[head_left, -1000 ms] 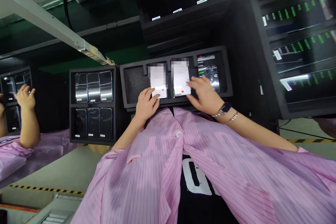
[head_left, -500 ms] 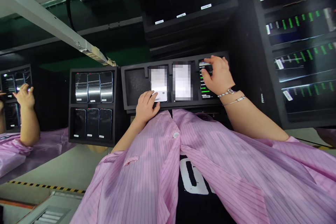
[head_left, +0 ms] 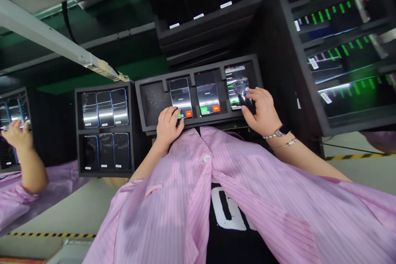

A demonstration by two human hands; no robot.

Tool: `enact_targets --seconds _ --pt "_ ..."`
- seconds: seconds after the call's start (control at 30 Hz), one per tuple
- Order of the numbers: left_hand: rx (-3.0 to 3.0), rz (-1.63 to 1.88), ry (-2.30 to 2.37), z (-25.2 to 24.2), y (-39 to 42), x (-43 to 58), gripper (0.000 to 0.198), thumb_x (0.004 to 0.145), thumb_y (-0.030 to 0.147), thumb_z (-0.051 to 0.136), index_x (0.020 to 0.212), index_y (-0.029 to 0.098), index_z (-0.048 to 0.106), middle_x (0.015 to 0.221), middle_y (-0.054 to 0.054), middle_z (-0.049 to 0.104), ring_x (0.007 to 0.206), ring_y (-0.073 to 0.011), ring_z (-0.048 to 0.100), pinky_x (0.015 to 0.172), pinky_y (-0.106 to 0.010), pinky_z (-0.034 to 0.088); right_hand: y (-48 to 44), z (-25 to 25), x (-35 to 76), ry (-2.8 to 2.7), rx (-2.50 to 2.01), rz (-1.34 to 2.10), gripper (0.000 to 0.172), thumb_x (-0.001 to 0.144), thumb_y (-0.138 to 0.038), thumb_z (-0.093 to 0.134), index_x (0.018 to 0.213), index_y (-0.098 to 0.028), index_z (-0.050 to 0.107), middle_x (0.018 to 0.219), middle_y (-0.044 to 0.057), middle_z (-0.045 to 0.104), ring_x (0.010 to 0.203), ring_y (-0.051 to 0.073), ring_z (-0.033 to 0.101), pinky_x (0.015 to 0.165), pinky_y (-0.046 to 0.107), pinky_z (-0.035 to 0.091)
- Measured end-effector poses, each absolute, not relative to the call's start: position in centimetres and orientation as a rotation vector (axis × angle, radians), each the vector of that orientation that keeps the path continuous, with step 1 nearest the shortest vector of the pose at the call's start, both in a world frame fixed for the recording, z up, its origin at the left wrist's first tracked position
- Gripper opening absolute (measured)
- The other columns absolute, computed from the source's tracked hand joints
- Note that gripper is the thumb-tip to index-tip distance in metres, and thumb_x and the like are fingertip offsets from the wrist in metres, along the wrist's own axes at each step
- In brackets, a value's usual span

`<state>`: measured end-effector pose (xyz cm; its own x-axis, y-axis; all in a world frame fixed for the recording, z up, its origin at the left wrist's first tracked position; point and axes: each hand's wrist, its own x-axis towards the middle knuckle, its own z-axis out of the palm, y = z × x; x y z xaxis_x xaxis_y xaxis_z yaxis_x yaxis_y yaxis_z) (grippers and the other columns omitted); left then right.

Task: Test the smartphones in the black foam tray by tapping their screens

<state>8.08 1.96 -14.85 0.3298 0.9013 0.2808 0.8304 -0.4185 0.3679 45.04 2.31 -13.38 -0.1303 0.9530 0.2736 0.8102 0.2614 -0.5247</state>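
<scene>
Middle phone (head_left: pixel 207 90): lay flat in the third compartment from the left; showed a dark screen with a green button (head_left: pixel 204 110) and an orange button (head_left: pixel 216 108), having been pale half a second earlier.
Left phone (head_left: pixel 180 93): lay one compartment over, changed from pale to dark likewise, with green partly covered at the lower edge.
Matching screens: seemed to mean a shared stage reached on both, probably awaiting a choice between the buttons.
Right phone (head_left: pixel 235 84): lay in the rightmost compartment; displayed a list with green lines, so apparently stood at a different stage.
Left hand (head_left: pixel 168 126): stayed at the lower end of the left phone, fingers loosely bent over the screen, clasping nothing.
Right hand (head_left: pixel 262 111): had dropped from the right phone's upper part to its right edge; held thumb and fingers apart, nothing gripped; contact impossible to confirm.
Long tray (head_left: pixel 152 103): carried all three phones.
Six-phone tray (head_left: pixel 132 132): stood just left, two rows of three dark phones inside.
Co-worker's hand (head_left: pixel 17 134): hovered or rested over phones farther left, blurred.
Right-hand rack (head_left: pixel 283 49): held devices with green marks.
</scene>
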Motion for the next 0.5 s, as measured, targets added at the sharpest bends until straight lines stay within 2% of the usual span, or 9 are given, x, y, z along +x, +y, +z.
enact_targets --seconds 0.1,0.2,0.33,0.5 --pt "2.417 0.651 1.594 -14.8 2.1 8.1 0.034 0.099 0.032 0.056 0.130 0.020 0.066 0.136 -0.015 0.067 0.133 -0.0323 0.059 0.117 -0.053 0.045 3.6 -13.8 44.6 -2.008 -1.682 0.361 0.049 0.095 -0.044 0.052 0.135 -0.017 0.054 0.143 0.019 0.060 0.145 0.040 0.046 0.122 0.069 0.033" --pt "2.435 0.670 1.576 -14.8 2.2 8.1 0.034 0.099 0.030 0.056 0.129 0.019 0.066 0.136 -0.016 0.066 0.135 -0.0325 0.058 0.118 -0.054 0.043 7.1 -13.9 43.9 -2.039 -1.737 0.395 0.056 0.095 -0.041 0.048 0.144 -0.016 0.048 0.149 0.020 0.057 0.152 0.039 0.038 0.125 0.071 0.022" --pt "2.462 0.677 1.580 -15.0 2.1 8.1 0.033 0.099 0.031 0.057 0.128 0.018 0.066 0.135 -0.016 0.067 0.134 -0.0324 0.058 0.117 -0.053 0.044 11.4 -14.0 43.0 -2.098 -1.729 0.475 0.052 0.095 -0.032 0.043 0.144 -0.014 0.047 0.146 0.019 0.059 0.156 0.035 0.034 0.129 0.069 0.015" --pt "2.493 0.687 1.605 -15.0 2.0 8.1 0.032 0.099 0.033 0.057 0.126 0.018 0.067 0.134 -0.015 0.067 0.131 -0.0314 0.060 0.116 -0.051 0.046 12.8 -14.3 42.2 -2.111 -1.771 0.518 0.050 0.095 -0.029 0.042 0.142 -0.011 0.048 0.148 0.021 0.057 0.156 0.034 0.033 0.130 0.067 0.013"
